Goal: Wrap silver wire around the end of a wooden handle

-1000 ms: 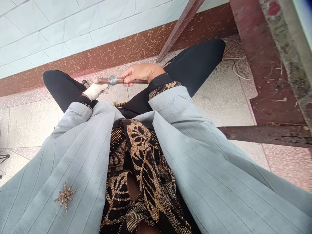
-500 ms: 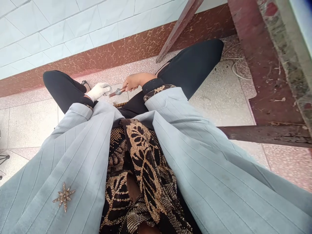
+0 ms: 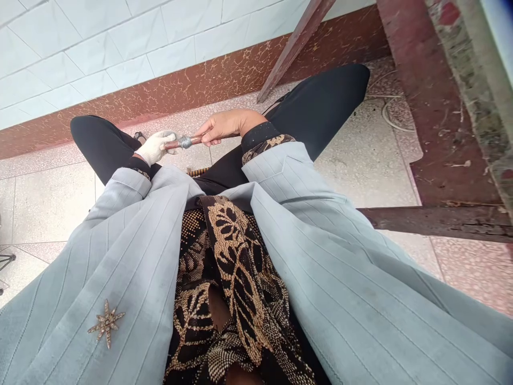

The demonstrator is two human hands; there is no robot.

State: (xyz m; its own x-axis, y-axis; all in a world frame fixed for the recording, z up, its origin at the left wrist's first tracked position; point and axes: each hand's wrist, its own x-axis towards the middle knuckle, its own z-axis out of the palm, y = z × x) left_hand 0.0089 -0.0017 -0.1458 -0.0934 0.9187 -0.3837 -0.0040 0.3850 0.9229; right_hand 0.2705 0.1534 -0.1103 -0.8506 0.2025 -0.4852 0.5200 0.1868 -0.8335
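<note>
I sit with my knees apart above a tiled floor. My right hand [image 3: 223,126], bare, is closed around a thin reddish-brown rod [image 3: 195,140] that carries a small coil of silvery wire [image 3: 185,142]. My left hand [image 3: 157,147], in a white glove, is closed on the rod's left tip, just beside the coil. The rod lies nearly level between my two hands, over my black trousers. Part of the rod is hidden inside my right fist.
A rusty metal frame [image 3: 436,220] and a slanted bar [image 3: 296,45] stand at the right and back. A white-tiled wall with a reddish skirting [image 3: 168,91] runs behind my knees. A dark ribbed object [image 3: 197,171] shows between my legs. A white cord [image 3: 390,115] lies on the floor.
The rod tilted and drew in toward my lap half a second ago, with my right hand lower. Now it is raised and nearly level again, my gloved hand back on its tip.
</note>
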